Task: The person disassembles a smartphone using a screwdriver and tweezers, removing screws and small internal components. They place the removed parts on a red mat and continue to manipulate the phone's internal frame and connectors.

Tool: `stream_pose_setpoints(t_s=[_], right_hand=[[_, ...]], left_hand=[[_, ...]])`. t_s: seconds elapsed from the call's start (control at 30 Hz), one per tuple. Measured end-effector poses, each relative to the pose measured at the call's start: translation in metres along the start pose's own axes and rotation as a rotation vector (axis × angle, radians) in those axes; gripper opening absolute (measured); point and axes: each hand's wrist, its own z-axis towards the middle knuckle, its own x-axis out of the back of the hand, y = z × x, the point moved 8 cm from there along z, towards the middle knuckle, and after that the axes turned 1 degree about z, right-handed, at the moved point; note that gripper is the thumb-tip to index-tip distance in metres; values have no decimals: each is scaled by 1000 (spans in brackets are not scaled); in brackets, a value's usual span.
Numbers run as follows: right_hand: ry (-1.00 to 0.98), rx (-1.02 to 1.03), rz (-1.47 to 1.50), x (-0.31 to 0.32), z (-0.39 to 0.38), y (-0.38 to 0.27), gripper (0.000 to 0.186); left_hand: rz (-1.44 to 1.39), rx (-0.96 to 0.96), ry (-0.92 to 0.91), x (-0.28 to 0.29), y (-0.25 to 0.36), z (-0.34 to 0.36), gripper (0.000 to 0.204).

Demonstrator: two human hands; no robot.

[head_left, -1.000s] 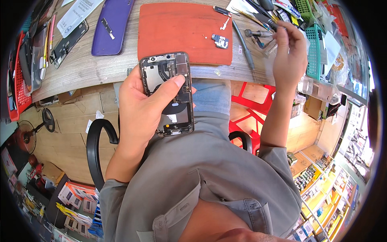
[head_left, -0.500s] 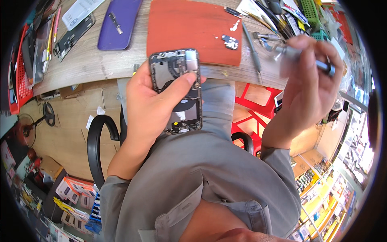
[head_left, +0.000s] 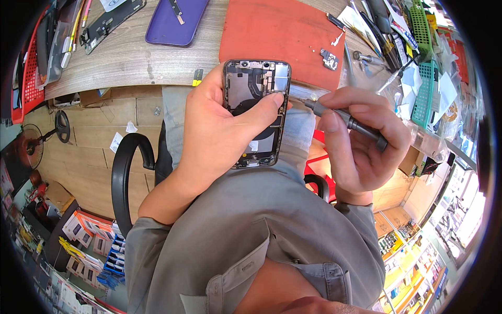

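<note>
In the head view, the left hand [head_left: 217, 125] grips an opened smartphone [head_left: 265, 137] above the lap, in front of the bench edge, thumb pressed across its bared insides. And the right hand [head_left: 363, 162], fingers curled closed, has a precision screwdriver [head_left: 344, 117] pinched, its tip aimed at the phone's right edge; contact, I can't tell. Good work here, I'd judge, means bracing that phone firmly, thumb light on the components, driver square to any screw. Beyond, a red mat [head_left: 277, 34] carries a small bracket [head_left: 329, 60].
</note>
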Motion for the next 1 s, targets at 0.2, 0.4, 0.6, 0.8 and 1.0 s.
stream_pose_setpoints(t_s=[0.2,0.4,0.6,0.8,1.0], right_hand=[[41,106,20,-2,3,3,39],[114,118,71,-1,1,6,35],[-45,97,-46,-6,4,-2,42],[-95,162,-203,-13,9,-13,47],[-119,177,-293,-15,12,-17,51]], left_hand=[[18,-20,11,2,0,-1,29],[63,-20,26,2,1,-1,30],[55,-23,43,2,0,-1,29],[120,-77,73,1,6,-3,26],[130,-90,81,1,7,-2,26]])
